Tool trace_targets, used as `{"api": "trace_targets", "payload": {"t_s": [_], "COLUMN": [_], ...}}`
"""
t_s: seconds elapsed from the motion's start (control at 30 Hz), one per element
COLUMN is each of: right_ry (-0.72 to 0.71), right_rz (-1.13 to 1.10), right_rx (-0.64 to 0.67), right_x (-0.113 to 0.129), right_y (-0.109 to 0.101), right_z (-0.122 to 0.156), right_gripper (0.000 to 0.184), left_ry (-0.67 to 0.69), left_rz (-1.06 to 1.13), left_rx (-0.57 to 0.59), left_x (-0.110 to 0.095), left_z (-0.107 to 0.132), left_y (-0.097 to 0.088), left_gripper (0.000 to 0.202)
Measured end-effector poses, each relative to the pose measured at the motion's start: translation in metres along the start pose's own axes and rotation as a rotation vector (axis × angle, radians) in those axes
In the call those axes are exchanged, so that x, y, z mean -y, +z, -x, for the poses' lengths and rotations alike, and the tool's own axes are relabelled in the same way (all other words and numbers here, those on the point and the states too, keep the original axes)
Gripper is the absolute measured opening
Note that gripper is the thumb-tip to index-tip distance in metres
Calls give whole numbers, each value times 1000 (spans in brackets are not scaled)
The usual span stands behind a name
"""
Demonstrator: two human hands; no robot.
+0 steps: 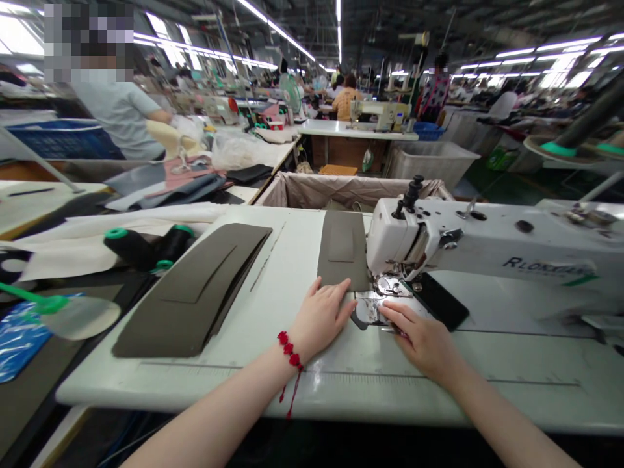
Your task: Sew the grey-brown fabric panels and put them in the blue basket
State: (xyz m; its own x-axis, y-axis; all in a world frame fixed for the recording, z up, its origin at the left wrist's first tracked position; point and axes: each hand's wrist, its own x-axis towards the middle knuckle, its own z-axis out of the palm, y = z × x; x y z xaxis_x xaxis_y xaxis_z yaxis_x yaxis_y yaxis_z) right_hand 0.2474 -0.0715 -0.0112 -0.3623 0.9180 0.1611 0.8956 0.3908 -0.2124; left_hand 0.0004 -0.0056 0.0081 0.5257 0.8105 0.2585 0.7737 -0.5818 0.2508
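Observation:
My left hand (324, 313), with a red knotted bracelet on its wrist, lies open with its fingertips on the near edge of an olive-grey panel (341, 250). That panel bears a smaller patch and lies flat just left of the sewing machine's head (397, 234). My right hand (426, 338) is open, its fingers stretched over the metal needle plate (390, 286); its thumb is mostly hidden. Further left, a stack of similar olive-grey panels (195, 292) rests on the table, its right edges fanned apart.
A dark, phone-like slab (442, 300) lies beside the needle plate. Black thread cones (129, 249) stand left of the pale table (244, 390). A cloth-lined bin (312, 192) sits behind it. Other people work at machines beyond, one person (117, 114) at the back left.

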Motion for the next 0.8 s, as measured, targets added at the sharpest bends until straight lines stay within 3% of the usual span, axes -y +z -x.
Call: {"api": "trace_targets", "payload": {"t_s": [0.13,0.27,0.4,0.5,0.63,0.7,0.8], "right_ry": [-2,-3,23,104,332,494,638], "right_rz": [-2,-2,2,-75,-407,-530,-592], "right_rx": [-40,-61,-38,-89,-200,-243,-201], "right_x": [0,2,4,8,19,28,43], "right_y": [1,-2,-15,-27,-35,-32,-22], "right_z": [1,-2,5,37,103,132,162], "right_gripper": [50,47,43,40,29,25,27], "left_ry": [-116,-166,-142,-62,149,240,345], "left_rz": [-78,-151,-188,-175,-43,-18,-49], "left_rx": [-42,-29,76,155,236,274,280], "left_x": [0,7,9,1,-18,-25,-29], "left_z": [0,5,38,84,131,133,112], "left_y": [-10,-9,-10,-20,-32,-32,-26], "left_gripper": [46,56,54,57,61,54,54]}}
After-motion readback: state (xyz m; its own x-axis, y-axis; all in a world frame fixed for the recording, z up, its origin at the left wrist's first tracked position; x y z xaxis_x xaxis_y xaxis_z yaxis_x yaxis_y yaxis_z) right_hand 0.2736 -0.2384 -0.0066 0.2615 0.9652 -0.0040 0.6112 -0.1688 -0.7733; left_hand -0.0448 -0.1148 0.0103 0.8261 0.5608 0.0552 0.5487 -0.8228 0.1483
